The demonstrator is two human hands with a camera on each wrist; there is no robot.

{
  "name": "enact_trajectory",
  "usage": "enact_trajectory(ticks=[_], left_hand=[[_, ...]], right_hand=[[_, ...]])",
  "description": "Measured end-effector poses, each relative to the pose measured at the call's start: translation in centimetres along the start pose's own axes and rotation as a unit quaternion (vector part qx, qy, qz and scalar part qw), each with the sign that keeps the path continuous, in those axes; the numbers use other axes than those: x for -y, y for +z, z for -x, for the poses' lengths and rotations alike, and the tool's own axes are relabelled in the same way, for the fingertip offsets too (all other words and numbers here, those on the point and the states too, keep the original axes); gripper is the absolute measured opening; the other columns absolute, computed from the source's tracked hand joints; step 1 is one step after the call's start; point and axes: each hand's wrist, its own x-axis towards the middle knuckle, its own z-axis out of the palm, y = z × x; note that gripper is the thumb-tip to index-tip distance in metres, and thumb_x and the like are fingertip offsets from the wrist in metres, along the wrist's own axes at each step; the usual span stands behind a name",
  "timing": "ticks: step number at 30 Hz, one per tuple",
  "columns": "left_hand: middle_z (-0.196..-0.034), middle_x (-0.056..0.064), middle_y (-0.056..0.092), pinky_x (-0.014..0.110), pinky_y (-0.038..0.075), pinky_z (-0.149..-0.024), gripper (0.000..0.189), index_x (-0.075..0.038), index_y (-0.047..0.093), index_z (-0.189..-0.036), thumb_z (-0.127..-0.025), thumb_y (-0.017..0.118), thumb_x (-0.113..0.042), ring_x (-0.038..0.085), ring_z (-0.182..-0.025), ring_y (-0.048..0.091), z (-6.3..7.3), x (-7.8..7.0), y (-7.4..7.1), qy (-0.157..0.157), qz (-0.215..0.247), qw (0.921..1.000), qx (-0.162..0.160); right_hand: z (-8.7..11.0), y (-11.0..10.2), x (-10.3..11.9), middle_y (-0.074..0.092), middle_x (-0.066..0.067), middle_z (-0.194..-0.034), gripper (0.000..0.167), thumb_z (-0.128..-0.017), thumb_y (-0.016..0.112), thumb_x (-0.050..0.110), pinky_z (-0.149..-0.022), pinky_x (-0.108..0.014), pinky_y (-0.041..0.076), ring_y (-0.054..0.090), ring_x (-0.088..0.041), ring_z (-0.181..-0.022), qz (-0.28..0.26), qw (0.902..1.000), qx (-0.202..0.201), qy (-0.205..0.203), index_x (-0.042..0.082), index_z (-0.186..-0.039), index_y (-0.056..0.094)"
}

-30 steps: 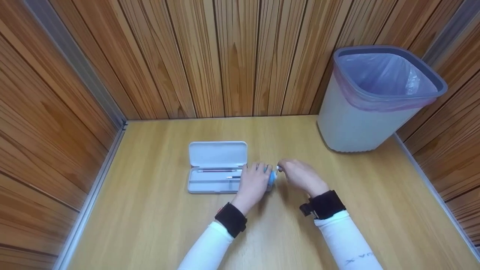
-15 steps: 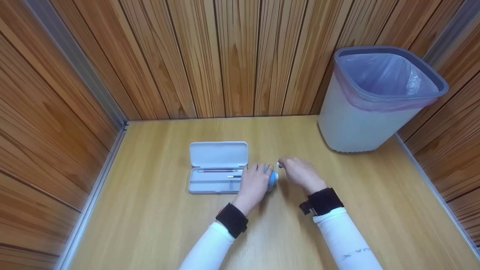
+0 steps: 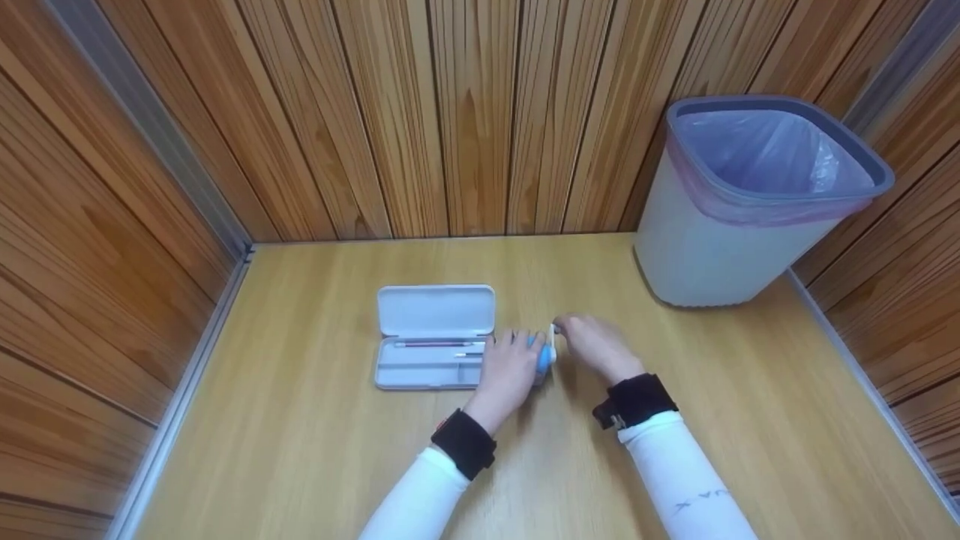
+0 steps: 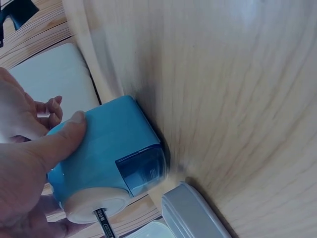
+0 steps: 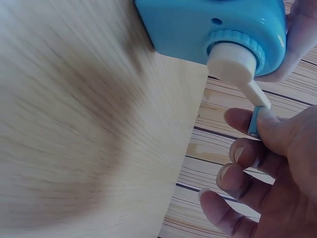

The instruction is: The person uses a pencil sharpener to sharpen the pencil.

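A blue pencil sharpener [image 4: 106, 144] with a hand crank sits on the table, against the right end of an open pencil case in the head view. My left hand [image 3: 510, 371] grips it from above, its thumb along the blue body in the left wrist view. A dark pencil [image 4: 105, 223] sticks out of the round white front. On the other side, my right hand [image 3: 600, 346] pinches the blue knob [image 5: 254, 122] of the white crank [image 5: 233, 64] between thumb and index finger. A clear blue shavings drawer [image 4: 143, 168] shows in the left wrist view.
The grey pencil case [image 3: 416, 375] lies with its lid [image 3: 436, 311] folded back, and a pencil [image 3: 427, 343] rests in its upper slot. A lined waste bin [image 3: 720, 255] stands at the back right. Wood-panelled walls [image 3: 480, 120] close off the back and sides.
My right hand has shifted slightly left, and the white crank now stands at a different angle. My left hand keeps its grip on the pencil sharpener.
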Motion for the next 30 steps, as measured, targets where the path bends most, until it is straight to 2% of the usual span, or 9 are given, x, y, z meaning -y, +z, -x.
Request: enact_trajectory(ticks=[4,8,15,18,22,25,30], left_hand=[[-0.123,0.006,0.061,0.045,0.047,-0.084,0.057,-0.021,0.06,-0.136,-0.084,0.075,-0.038,0.028,-0.11,0.054,0.0,0.1,0.1,0.0,0.018,0.9998,0.008],[-0.127,0.007,0.059,0.046,0.046,-0.087,0.056,-0.021,0.057,-0.139,-0.087,0.073,-0.033,0.028,-0.113,0.053,0.0,0.2,0.2,-0.003,0.035,0.999,0.026],[-0.126,0.007,0.06,0.047,0.046,-0.089,0.06,-0.021,0.057,-0.139,-0.084,0.075,-0.038,0.028,-0.113,0.053,-0.2,0.3,0.1,-0.008,0.047,0.9983,0.033],[-0.126,0.007,0.059,0.048,0.046,-0.09,0.057,-0.02,0.057,-0.139,-0.086,0.073,-0.034,0.028,-0.114,0.052,-0.1,0.3,0.0,-0.011,0.051,0.9978,0.042],[-0.124,0.006,0.059,0.049,0.047,-0.089,0.058,-0.021,0.058,-0.137,-0.084,0.075,-0.038,0.028,-0.114,0.052,-0.2,0.2,-0.2,-0.018,0.053,0.9973,0.048],[-0.123,0.006,0.06,0.049,0.047,-0.088,0.06,-0.021,0.059,-0.136,-0.083,0.075,-0.042,0.029,-0.113,0.053,-0.3,0.2,-0.2,-0.019,0.05,0.9974,0.049],[-0.122,0.007,0.06,0.048,0.047,-0.086,0.061,-0.021,0.059,-0.137,-0.082,0.076,-0.042,0.029,-0.111,0.053,-0.3,0.1,0.0,-0.022,0.052,0.9974,0.045]], right_hand=[[-0.1,0.3,-0.1,0.07,-0.012,-0.107,0.024,-0.101,0.05,0.007,-0.087,-0.046,0.052,0.066,-0.031,-0.1,-0.016,0.9995,0.012,0.025,0.005,-0.116,0.069],[-0.3,0.4,-0.1,0.069,-0.014,-0.112,0.027,-0.101,0.05,0.007,-0.09,-0.05,0.051,0.064,-0.034,-0.105,-0.024,0.9985,0.022,0.043,0.005,-0.12,0.069],[-0.7,1.7,-0.4,0.07,-0.013,-0.108,0.026,-0.099,0.054,0.008,-0.085,-0.05,0.052,0.065,-0.034,-0.102,0.008,0.998,0.032,0.055,0.009,-0.119,0.071],[-0.6,2.7,-0.6,0.071,-0.011,-0.103,0.026,-0.098,0.054,0.009,-0.08,-0.049,0.054,0.067,-0.032,-0.095,0.016,0.9979,0.039,0.049,0.011,-0.116,0.073],[-0.3,3.6,-0.6,0.069,-0.008,-0.089,0.029,-0.093,0.055,0.003,-0.069,-0.047,0.053,0.064,-0.027,-0.078,0.028,0.9978,0.044,0.041,0.014,-0.111,0.075],[0.0,4.0,-0.5,0.064,-0.006,-0.079,0.022,-0.091,0.056,0.003,-0.062,-0.046,0.052,0.06,-0.025,-0.069,0.049,0.9975,0.038,0.035,0.012,-0.099,0.075],[0.7,4.6,-0.1,0.061,-0.008,-0.076,0.016,-0.092,0.056,0.004,-0.062,-0.047,0.05,0.056,-0.027,-0.067,0.069,0.9969,0.017,0.033,0.005,-0.09,0.072]])
